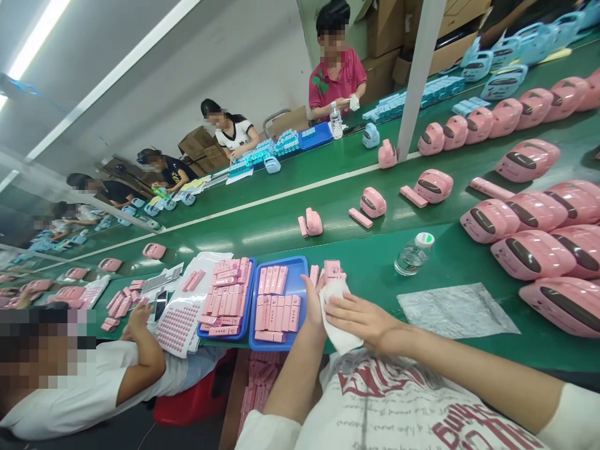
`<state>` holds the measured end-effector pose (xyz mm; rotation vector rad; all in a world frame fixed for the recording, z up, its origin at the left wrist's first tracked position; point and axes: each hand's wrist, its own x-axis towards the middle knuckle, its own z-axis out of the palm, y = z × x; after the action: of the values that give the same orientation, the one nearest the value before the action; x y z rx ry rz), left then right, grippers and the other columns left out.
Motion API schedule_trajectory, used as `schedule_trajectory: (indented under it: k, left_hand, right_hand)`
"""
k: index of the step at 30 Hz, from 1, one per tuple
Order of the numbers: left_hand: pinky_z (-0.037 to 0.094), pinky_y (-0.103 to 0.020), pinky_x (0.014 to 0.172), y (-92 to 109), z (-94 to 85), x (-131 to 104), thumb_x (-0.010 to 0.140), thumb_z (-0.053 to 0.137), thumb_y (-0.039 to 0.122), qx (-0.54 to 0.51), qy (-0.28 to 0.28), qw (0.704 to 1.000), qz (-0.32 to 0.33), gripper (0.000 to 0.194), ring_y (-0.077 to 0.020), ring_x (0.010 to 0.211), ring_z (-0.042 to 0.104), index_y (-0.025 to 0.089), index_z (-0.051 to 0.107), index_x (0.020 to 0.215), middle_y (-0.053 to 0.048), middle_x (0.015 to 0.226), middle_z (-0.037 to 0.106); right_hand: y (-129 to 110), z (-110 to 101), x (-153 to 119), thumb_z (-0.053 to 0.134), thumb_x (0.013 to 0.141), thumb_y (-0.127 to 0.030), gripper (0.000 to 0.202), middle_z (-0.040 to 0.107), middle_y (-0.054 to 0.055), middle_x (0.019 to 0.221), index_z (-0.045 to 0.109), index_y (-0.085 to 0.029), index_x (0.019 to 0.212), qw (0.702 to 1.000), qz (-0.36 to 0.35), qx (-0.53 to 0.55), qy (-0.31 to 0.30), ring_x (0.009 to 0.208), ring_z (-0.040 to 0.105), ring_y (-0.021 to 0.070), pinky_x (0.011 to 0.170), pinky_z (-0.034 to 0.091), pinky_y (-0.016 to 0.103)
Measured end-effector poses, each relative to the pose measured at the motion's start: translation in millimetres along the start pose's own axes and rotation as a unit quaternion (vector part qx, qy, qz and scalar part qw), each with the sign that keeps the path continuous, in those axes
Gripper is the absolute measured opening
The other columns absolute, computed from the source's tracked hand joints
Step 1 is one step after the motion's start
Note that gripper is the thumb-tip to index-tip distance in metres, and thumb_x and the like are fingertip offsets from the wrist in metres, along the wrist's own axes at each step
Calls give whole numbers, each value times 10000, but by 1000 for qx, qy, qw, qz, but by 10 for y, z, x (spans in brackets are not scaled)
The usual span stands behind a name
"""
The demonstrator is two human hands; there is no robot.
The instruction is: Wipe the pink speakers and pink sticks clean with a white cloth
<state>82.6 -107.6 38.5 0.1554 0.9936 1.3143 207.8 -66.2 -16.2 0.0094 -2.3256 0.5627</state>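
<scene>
My right hand (pixel 354 315) lies over a white cloth (pixel 341 337), its fingers pressed together on it. My left hand (pixel 313 307) is upright against the cloth's other side, thumb pointing up. The left fingers are curled behind the cloth, and whatever they hold there is hidden. Just beyond my hands, several pink plastic pieces (pixel 332 269) lie on the green table. To the left of my left hand is a blue tray (pixel 302 269) with rows of long pink pieces in it.
A second blue tray (pixel 201 331) of pink pieces stands further left, near a seated person (pixel 107 369). A water bottle (pixel 415 255) and a flat translucent bag (pixel 459 310) lie to the right. Pink rounded housings (pixel 534 255) are stacked at far right. Co-workers sit across the green conveyor (pixel 262 215).
</scene>
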Motion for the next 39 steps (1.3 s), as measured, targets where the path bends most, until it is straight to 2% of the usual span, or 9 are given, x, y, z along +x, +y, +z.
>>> schedule_trajectory:
  k: [5,10,14,17,21,25,28,34,39]
  left_hand:
    - [274,-190,290,-108,31,21,632,415,813,19,-48,998,30,686,-85,314,428,152,564,738,11,509,521]
    - [293,-175,309,2,-16,33,683,570,660,49,-30,997,58,524,-68,315,404,137,554,664,28,420,462]
    - [357,-173,342,35,-43,13,666,647,585,18,-30,998,54,473,-72,411,487,121,587,734,7,591,543]
    - [438,-186,443,-48,-23,21,707,619,575,-10,-20,997,72,489,-96,531,558,123,622,894,-8,671,573]
    - [409,-197,438,-166,27,49,780,488,620,-11,-22,1000,19,551,-98,486,535,129,622,991,-10,629,567]
    - [418,-225,483,-119,79,42,833,288,662,-57,15,998,-15,641,-121,522,557,126,631,913,-47,648,602]
    - [456,-269,573,-35,84,11,804,201,720,-65,59,995,-40,764,-149,564,573,89,625,882,-74,642,608]
    - [396,-230,449,-157,37,54,778,313,726,-25,-20,999,-26,689,-112,447,500,122,618,908,-27,572,564]
    - [281,-169,326,-134,-36,142,758,568,551,-28,-1,1000,-1,427,-60,367,421,129,554,700,28,515,469]
  right_hand:
    - [142,-108,107,343,926,-239,534,296,91,1456,227,-200,1445,965,214,35,147,1352,237,214,1093,286,437]
    - [74,-111,-35,380,914,-402,422,544,101,1276,559,-200,1239,957,183,205,91,1227,459,244,1014,403,404]
    - [171,-160,-184,422,851,-577,503,674,59,709,675,-156,955,814,443,289,240,704,653,204,601,544,291]
    - [249,-220,-117,474,800,-626,547,666,48,739,652,-144,989,724,520,299,340,677,628,183,563,515,259]
    - [184,-228,112,390,867,-568,523,685,80,868,626,-167,1105,810,471,230,263,857,644,225,709,545,334]
    - [-20,-105,147,394,907,-295,433,471,105,1348,463,-210,1326,971,185,74,136,1329,302,244,1070,294,475]
    - [-134,-29,7,361,865,-118,567,424,96,1379,292,-192,1423,999,37,18,20,1348,255,203,1102,225,478]
    - [3,-100,34,375,906,-258,459,421,92,1379,425,-194,1358,975,188,56,106,1332,289,222,1100,235,469]
    - [152,-257,35,443,826,-596,548,705,117,896,683,-139,1010,796,451,372,157,905,656,274,815,531,435]
